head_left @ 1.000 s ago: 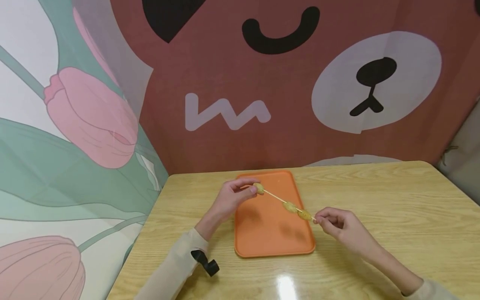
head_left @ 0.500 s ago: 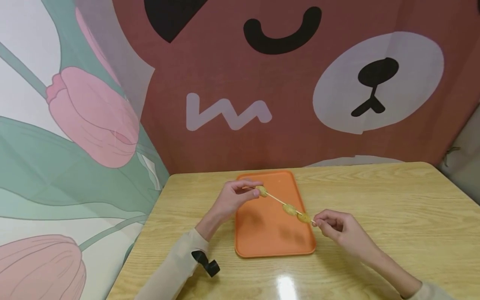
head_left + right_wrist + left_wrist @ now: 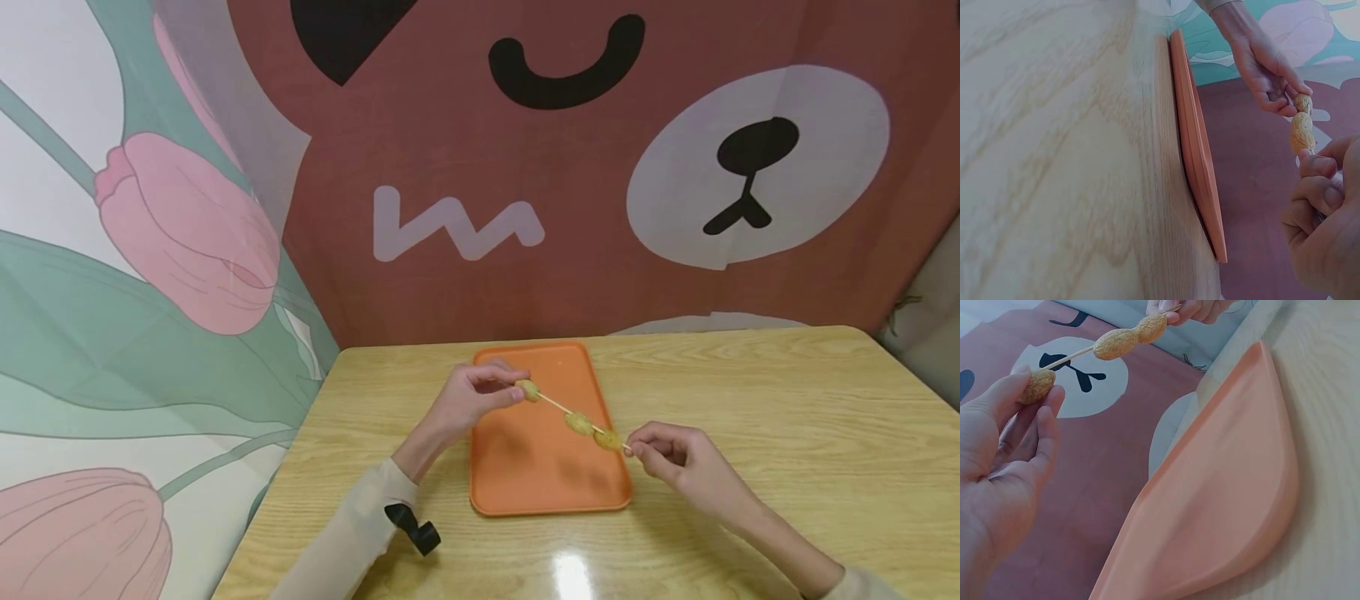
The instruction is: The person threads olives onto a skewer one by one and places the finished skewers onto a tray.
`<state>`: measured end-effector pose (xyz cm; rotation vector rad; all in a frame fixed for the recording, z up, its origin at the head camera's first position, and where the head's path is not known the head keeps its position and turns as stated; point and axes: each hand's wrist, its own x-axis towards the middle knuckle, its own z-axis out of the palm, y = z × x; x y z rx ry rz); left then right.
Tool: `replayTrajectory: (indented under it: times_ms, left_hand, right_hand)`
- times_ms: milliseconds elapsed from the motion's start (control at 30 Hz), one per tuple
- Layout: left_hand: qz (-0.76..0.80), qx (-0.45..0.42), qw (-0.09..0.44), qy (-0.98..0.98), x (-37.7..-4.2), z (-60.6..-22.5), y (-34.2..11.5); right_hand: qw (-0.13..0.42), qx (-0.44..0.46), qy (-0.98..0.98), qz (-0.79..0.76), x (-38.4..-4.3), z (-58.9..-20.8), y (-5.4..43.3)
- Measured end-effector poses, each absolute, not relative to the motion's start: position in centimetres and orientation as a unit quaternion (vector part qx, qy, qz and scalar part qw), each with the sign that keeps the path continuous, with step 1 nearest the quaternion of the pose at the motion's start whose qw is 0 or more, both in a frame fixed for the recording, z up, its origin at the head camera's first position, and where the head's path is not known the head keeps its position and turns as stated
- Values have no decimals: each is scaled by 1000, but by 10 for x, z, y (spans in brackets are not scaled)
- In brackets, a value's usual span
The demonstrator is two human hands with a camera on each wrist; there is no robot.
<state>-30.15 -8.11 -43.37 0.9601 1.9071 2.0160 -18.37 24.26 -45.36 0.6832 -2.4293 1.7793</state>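
Observation:
A thin wooden skewer [image 3: 553, 403] is held slantwise above an orange tray [image 3: 551, 490]. My left hand [image 3: 465, 404] pinches a wrinkled golden-brown oval piece [image 3: 1037, 387] at the skewer's far end, thumb on one side and fingers on the other. Two more such pieces, one [image 3: 1116, 344] beside the other [image 3: 1152, 329], sit close together nearer the right end. Between them and the left hand's piece a length of bare stick shows. My right hand [image 3: 690, 462] grips the skewer's near end with thumb and curled fingers. That end is mostly hidden in the right wrist view.
The tray lies on a light wood-grain table [image 3: 750, 392], its far rim near the back edge. A cloth with a bear print [image 3: 450, 292] hangs behind, and a tulip-print cloth [image 3: 187, 367] at the left. A black strap [image 3: 412, 529] dangles from the left sleeve.
My left hand has edged right and slightly down with its piece, and the bare stretch of skewer has shortened. The right hand has dipped slightly, still gripping the near end.

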Motion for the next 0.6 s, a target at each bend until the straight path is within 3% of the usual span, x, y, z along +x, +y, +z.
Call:
replayTrajectory:
  times_ms: [600]
  left_hand:
    - [669, 331, 111, 656, -302, -441, -78]
  right_hand:
    - [30, 238, -776, 583, -183, -452, 240]
